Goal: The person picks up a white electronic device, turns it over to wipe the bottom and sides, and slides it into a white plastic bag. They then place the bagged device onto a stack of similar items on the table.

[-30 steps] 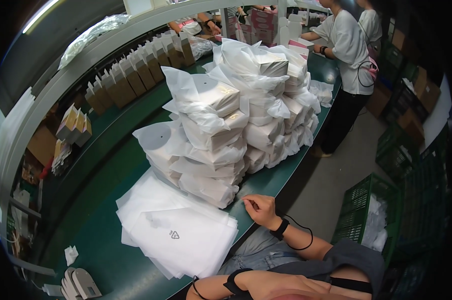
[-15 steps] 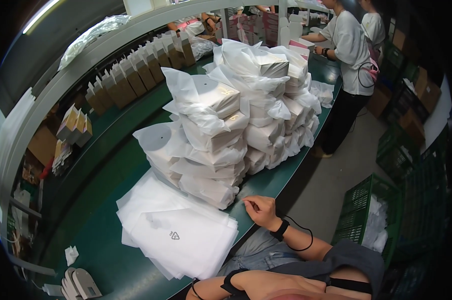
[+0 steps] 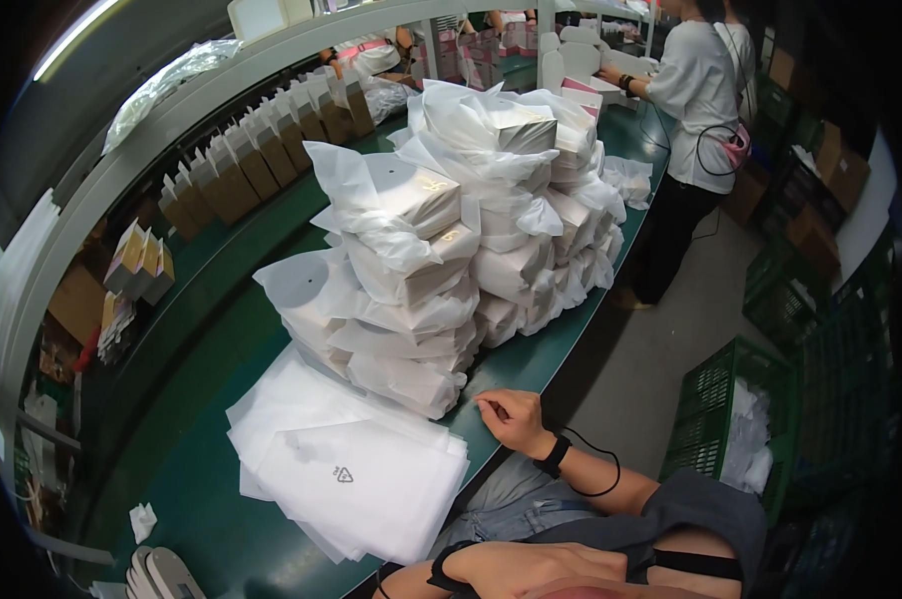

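My right hand (image 3: 511,417) is by the near edge of the green table (image 3: 391,591), its fingers curled in and nothing visible in them. A black band (image 3: 552,456) with a thin cord circles that wrist. Part of my left arm (image 3: 408,582) shows at the lower edge; its hand is out of sight. Left of my right hand lies a fanned stack of flat, translucent white plastic bags (image 3: 356,489), the top one printed with a small triangle mark. Just beyond my hand rises a tall pile of boxes wrapped in the same kind of bags (image 3: 411,285).
Brown boxes with raised white flaps (image 3: 241,175) line a shelf at the far left. A crumpled white scrap (image 3: 142,521) and grey rounded objects (image 3: 161,577) sit lower left. Green crates (image 3: 705,419) stand on the floor at right. Another person (image 3: 695,110) works farther along the table.
The whole view has shifted slightly, so table and pile appear a little further left. My right hand keeps its curled pose at the table edge. The far person's arms have moved a little.
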`<state>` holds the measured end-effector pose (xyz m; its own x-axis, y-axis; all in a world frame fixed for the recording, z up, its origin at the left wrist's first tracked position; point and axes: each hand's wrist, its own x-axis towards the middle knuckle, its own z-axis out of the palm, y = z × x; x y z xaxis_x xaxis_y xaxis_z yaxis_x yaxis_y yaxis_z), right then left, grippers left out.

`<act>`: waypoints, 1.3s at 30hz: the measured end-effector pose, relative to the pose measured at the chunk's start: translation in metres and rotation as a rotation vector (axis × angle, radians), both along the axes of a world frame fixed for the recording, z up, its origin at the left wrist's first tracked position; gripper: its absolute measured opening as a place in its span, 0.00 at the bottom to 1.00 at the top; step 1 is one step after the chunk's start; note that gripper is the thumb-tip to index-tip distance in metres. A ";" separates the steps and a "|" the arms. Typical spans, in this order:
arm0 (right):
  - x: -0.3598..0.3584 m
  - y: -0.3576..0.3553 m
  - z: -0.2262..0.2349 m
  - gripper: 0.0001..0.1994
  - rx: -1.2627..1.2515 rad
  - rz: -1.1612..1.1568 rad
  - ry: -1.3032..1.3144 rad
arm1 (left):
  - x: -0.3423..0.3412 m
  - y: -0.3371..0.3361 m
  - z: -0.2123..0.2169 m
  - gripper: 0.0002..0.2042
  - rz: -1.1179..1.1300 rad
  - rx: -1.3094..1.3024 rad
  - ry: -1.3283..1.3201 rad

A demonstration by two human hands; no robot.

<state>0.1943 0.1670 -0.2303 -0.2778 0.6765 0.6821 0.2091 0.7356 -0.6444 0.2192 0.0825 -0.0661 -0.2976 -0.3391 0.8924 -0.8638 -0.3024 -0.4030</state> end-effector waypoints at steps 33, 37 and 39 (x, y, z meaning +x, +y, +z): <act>0.002 0.001 -0.033 0.07 -0.158 0.112 -0.058 | -0.149 -0.136 -0.038 0.06 0.493 -1.307 0.673; 0.003 0.004 -0.035 0.07 -0.144 0.110 -0.064 | -0.164 -0.161 -0.046 0.08 0.522 -1.652 0.628; 0.002 0.003 -0.034 0.07 -0.139 0.118 -0.054 | -0.167 -0.169 -0.045 0.08 0.583 -1.811 0.543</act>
<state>0.1963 0.1703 -0.2644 -0.3949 0.7235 0.5662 0.1637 0.6619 -0.7315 0.0527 -0.0860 -0.1111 -0.1311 0.9733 0.1883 -0.4301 -0.2270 0.8738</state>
